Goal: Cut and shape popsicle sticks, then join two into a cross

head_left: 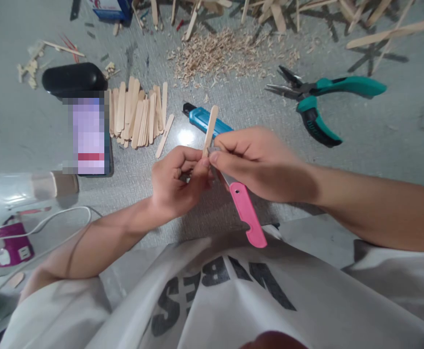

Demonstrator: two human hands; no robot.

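Note:
My left hand [175,182] pinches the lower end of a pale wooden craft stick [210,127], which stands nearly upright in the middle of the view. My right hand [259,162] grips a knife with a pink handle [247,213]; its metal blade lies against the stick near my left thumb. The two hands touch each other above my lap. A blue utility knife [203,118] lies on the grey floor just behind the stick.
A pile of craft sticks [137,114] lies to the left, beside a phone [88,135] and a black case [73,78]. Teal-handled pliers [324,99] lie at right. Wood shavings [215,53] and loose sticks cover the far floor. A white cable [44,225] and a purple object [11,245] sit near left.

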